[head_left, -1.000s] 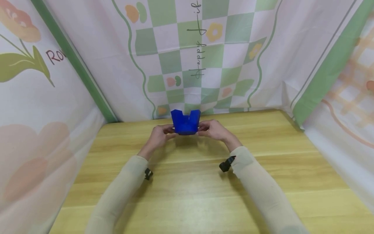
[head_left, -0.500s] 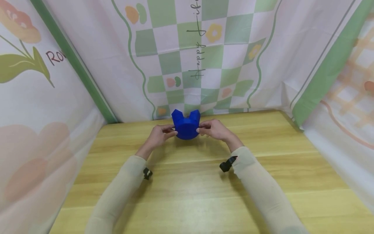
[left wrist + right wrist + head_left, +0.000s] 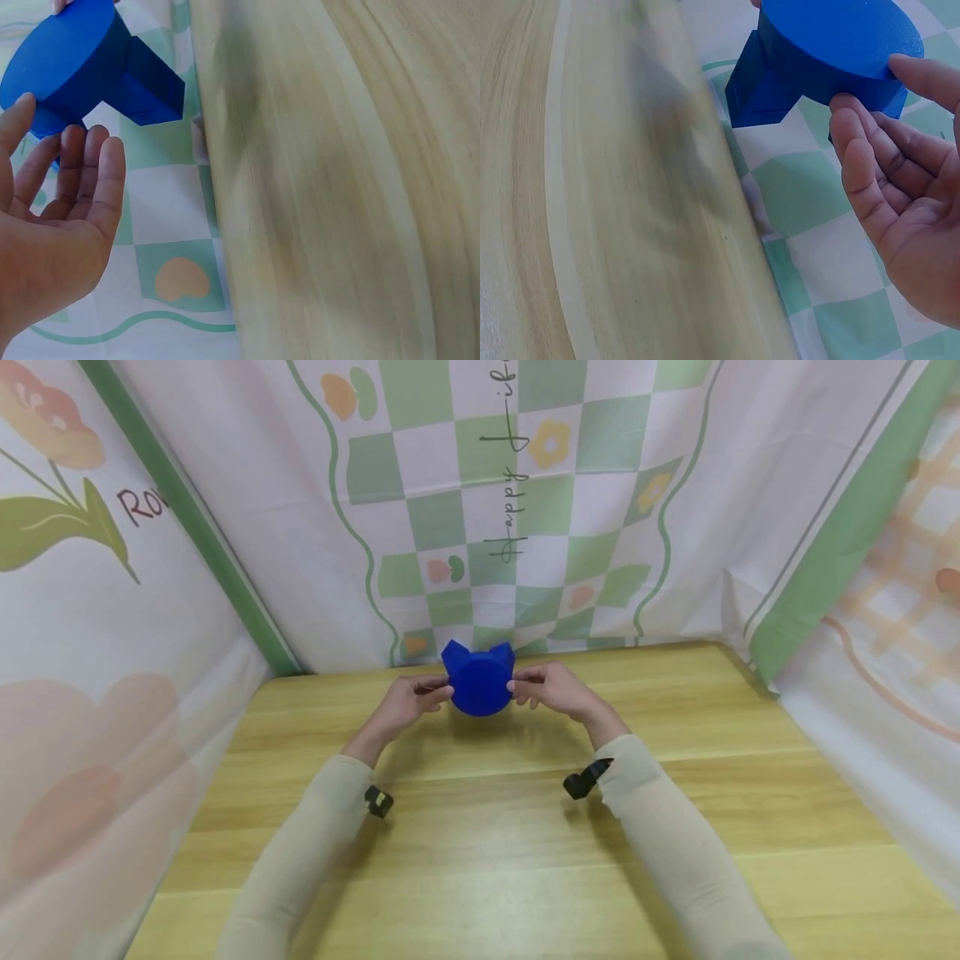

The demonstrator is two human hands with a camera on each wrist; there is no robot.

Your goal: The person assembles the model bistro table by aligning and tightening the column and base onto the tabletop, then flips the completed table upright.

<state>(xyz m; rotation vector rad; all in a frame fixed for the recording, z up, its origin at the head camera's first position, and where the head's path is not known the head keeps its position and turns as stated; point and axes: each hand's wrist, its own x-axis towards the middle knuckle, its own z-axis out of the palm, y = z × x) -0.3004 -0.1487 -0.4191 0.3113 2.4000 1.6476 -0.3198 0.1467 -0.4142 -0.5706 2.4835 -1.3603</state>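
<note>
A small blue stool-like piece (image 3: pixel 481 687) is held up over the far part of the table, its flat round face turned towards the head camera. Block-shaped legs stick out behind that disc; two show above its rim. My left hand (image 3: pixel 397 708) pinches the left side of the disc between thumb and fingers. On the opposite side my right hand (image 3: pixel 562 690) grips it the same way. In the left wrist view, the thumb lies at the edge of the round face of the blue piece (image 3: pixel 67 56). The right wrist view shows the fingertips under the rim of the blue piece (image 3: pixel 840 37).
The wooden table (image 3: pixel 480 843) ends at a hanging patterned cloth (image 3: pixel 420 518) just behind the blue piece. More cloth hangs at the left (image 3: pixel 150 635) and right. A small black device (image 3: pixel 581 783) sits at the right wrist, another black device (image 3: pixel 378 802) at the left.
The blue piece has tilted: its round face, nearly edge-on a second ago, now faces the head camera, and its legs point away. Both hands stay at its sides, shifted only slightly.
</note>
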